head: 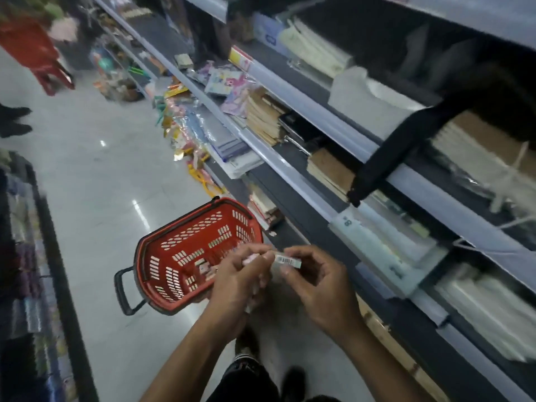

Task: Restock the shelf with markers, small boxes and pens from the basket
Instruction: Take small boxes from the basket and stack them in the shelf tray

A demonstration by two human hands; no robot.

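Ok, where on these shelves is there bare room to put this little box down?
Bare dark shelf lies between the brown notebook stacks and the cork-covered pads. Left of the stacks, sticker packs crowd it. Both hands hold the small box.

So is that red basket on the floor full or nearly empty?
Nearly empty. Most of the perforated bottom of the red basket is bare; only a few small items lie near its closer end, partly hidden behind the left hand.

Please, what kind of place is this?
Most likely a stationery aisle in a shop. Long tiered shelves hold stacked notebooks, a red shopping basket sits on the tiled floor, and both hands hold a small box bearing a barcode.
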